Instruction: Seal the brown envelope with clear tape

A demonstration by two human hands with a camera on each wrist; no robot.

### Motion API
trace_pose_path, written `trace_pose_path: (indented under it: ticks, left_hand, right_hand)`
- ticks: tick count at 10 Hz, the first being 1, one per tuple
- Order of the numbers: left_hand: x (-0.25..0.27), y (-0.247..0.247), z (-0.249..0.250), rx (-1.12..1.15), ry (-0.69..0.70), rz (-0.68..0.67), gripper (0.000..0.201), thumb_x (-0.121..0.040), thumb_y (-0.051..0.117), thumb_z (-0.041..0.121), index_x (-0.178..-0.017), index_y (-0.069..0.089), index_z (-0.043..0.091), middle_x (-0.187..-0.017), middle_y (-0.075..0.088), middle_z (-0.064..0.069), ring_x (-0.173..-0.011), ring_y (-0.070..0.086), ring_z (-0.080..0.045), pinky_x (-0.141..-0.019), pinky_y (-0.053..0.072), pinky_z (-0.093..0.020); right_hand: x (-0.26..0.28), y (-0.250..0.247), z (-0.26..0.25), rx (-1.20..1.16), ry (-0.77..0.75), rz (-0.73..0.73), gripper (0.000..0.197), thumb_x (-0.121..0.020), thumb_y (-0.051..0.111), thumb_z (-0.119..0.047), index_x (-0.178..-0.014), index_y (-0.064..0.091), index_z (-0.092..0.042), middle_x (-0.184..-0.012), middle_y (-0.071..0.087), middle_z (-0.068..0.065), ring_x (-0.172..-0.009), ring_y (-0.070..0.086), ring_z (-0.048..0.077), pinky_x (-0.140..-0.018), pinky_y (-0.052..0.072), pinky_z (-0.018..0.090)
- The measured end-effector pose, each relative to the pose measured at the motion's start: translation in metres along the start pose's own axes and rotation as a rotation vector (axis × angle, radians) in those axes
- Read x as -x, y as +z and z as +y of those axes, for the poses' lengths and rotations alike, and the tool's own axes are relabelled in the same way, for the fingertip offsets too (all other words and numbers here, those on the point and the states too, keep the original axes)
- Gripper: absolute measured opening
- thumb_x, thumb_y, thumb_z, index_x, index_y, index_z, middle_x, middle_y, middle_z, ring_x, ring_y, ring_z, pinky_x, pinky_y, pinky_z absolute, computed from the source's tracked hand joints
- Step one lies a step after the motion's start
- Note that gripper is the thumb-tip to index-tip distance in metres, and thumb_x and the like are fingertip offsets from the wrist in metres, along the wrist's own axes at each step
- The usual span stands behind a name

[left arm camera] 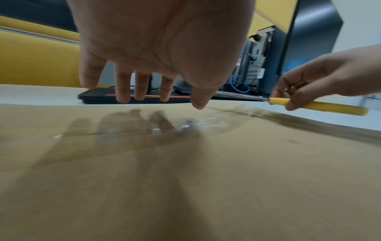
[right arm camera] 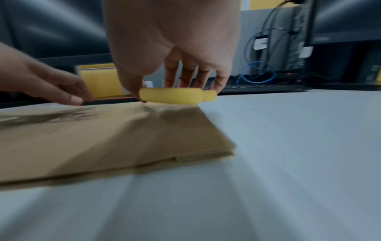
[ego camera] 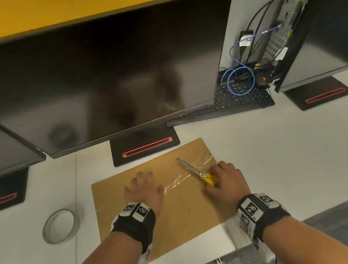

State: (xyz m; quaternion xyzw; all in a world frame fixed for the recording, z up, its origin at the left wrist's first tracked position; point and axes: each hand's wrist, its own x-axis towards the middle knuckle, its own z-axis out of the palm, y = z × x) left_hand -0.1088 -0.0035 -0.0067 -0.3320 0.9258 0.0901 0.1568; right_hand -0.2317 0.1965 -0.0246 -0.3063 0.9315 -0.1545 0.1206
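The brown envelope (ego camera: 180, 212) lies flat on the white desk (ego camera: 274, 162). A strip of clear tape (ego camera: 181, 179) runs across its upper half, crinkled at the right end. My left hand (ego camera: 142, 187) is spread over the envelope's middle with straight fingers (left arm camera: 123, 91), low over the paper. My right hand (ego camera: 225, 177) grips the yellow handles of the scissors (ego camera: 206, 176) at the envelope's right edge. Their closed blades point up and left over the tape. In the right wrist view the yellow handles (right arm camera: 177, 96) sit under my fingertips.
A roll of clear tape (ego camera: 58, 226) stands on the desk left of the envelope. A monitor stand base (ego camera: 146, 147) sits just behind the envelope under a large dark monitor (ego camera: 97, 75). A keyboard (ego camera: 231, 100), blue cables and a computer tower (ego camera: 288, 24) are at the back right.
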Motion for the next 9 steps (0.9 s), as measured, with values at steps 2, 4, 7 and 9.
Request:
trace_pose_path:
  ticks: [2,4,7,9]
  left_hand:
    - [0.004,0.014,0.035,0.040,0.191,-0.171,0.076,-0.088,0.038,0.063,-0.148,-0.004,0.042,-0.157,-0.023,-0.005,-0.145,-0.013,-0.035,-0.114,0.009,-0.057]
    - [0.004,0.024,0.046,0.002,0.219,-0.252,0.085,-0.083,0.045,0.068,-0.146,-0.008,0.047,-0.158,-0.020,-0.004,-0.145,-0.014,-0.035,-0.113,0.010,-0.058]
    - [0.007,0.021,0.043,-0.001,0.224,-0.251,0.085,-0.083,0.047,0.067,-0.147,-0.005,0.047,-0.158,-0.020,-0.003,-0.146,-0.013,-0.034,-0.114,0.010,-0.057]
    - [0.007,0.017,0.038,0.017,0.187,-0.134,0.076,-0.088,0.033,0.068,-0.149,-0.006,0.042,-0.160,-0.015,-0.003,-0.147,-0.006,-0.030,-0.116,0.003,-0.053]
  right_hand:
    - [0.003,-0.017,0.032,-0.027,0.302,0.089,0.038,-0.082,0.053,-0.041,-0.114,0.058,-0.021,-0.113,0.056,0.003,-0.107,0.049,0.025,-0.086,0.041,0.038]
    - [0.007,-0.017,0.051,0.009,0.382,0.072,0.037,-0.085,0.051,-0.037,-0.116,0.055,-0.017,-0.115,0.054,0.007,-0.107,0.049,0.027,-0.082,0.042,0.038]
    - [0.012,-0.013,0.057,0.036,0.382,0.043,0.037,-0.086,0.048,-0.041,-0.115,0.054,-0.018,-0.111,0.055,0.007,-0.103,0.051,0.027,-0.081,0.044,0.038]
    - [0.007,-0.013,0.038,0.042,0.180,0.208,0.042,-0.083,0.054,-0.040,-0.118,0.057,-0.018,-0.115,0.054,0.009,-0.106,0.052,0.030,-0.094,0.036,0.044]
